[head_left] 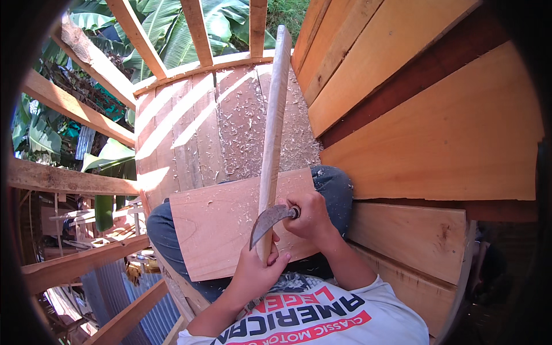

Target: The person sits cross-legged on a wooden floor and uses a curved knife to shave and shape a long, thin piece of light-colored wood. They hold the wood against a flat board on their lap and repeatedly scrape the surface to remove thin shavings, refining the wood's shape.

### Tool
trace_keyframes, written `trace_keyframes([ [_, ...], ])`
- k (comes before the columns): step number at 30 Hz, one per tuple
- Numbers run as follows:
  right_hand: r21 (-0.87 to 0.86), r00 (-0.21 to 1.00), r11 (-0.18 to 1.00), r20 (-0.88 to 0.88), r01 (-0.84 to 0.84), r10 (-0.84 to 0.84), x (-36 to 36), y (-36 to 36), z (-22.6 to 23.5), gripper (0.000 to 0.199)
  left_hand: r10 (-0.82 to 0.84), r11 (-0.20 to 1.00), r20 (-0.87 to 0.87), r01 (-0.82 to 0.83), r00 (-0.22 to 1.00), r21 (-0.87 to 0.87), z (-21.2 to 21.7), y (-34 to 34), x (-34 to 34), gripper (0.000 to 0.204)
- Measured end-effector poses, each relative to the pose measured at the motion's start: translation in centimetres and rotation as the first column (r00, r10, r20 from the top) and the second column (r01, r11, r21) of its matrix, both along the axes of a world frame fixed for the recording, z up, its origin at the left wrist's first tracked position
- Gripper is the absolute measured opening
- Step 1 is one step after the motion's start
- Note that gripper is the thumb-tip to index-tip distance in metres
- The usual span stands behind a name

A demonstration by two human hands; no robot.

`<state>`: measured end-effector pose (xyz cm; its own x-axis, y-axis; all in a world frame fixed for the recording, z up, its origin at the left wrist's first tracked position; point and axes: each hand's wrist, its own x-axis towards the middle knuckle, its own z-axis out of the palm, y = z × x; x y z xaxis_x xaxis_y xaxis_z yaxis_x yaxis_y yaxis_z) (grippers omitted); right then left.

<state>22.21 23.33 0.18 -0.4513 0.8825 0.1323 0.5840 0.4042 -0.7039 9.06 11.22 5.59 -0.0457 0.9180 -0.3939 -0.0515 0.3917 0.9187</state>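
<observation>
A long, pale wooden stick (275, 121) stands up from my lap and leans slightly to the right. My left hand (259, 273) is wrapped round its lower end. My right hand (311, 217) grips a sickle, whose handle is mostly hidden in my fist. Its dark curved blade (265, 222) passes across the front of the stick, just above my left hand, the tip pointing down to the left. Whether the edge bites into the wood cannot be made out. Under both hands a flat wooden board (213, 230) lies across my crossed legs.
Wood shavings (247, 126) litter the plank floor (181, 123) ahead. Wooden railing posts (195, 34) border the left and far sides, with banana leaves (167, 34) outside. A plank wall (437, 126) closes the right side. Corrugated metal sheets (109, 293) show below at left.
</observation>
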Motion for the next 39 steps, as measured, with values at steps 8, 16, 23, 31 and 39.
trace_keyframes([
  [8, 0.121, 0.979, 0.974, 0.049, 0.189, -0.197, 0.6, 2.4, -1.7, 0.011, -0.035, 0.996, -0.028, 0.032, 0.999, -0.088, -0.2, -1.5, 0.8, 0.034],
  [16, 0.001, 0.999, 1.0, 0.04, 0.005, -0.005, -1.0, -0.7, 0.0, 0.015, -0.026, 1.0, -0.042, 0.027, 0.999, 0.009, -1.1, -2.0, -1.1, 0.033],
  [23, 0.005, 0.999, 0.999, -0.007, 0.042, -0.042, -1.1, -0.5, 0.0, 0.017, -0.022, 1.0, 0.036, 0.022, 0.999, -0.022, -0.5, -1.3, -0.6, 0.034],
  [31, 0.044, 0.996, 0.999, -0.093, 0.015, -0.01, -0.5, 0.1, 0.3, 0.012, -0.064, 0.998, 0.159, 0.066, 0.985, -0.007, -0.9, -2.1, -0.3, 0.034],
  [39, 0.11, 0.989, 0.991, -0.123, -0.072, 0.086, -0.6, -0.8, -1.2, 0.017, -0.063, 0.997, 0.17, 0.069, 0.983, -0.027, -0.8, -1.6, -1.5, 0.034],
])
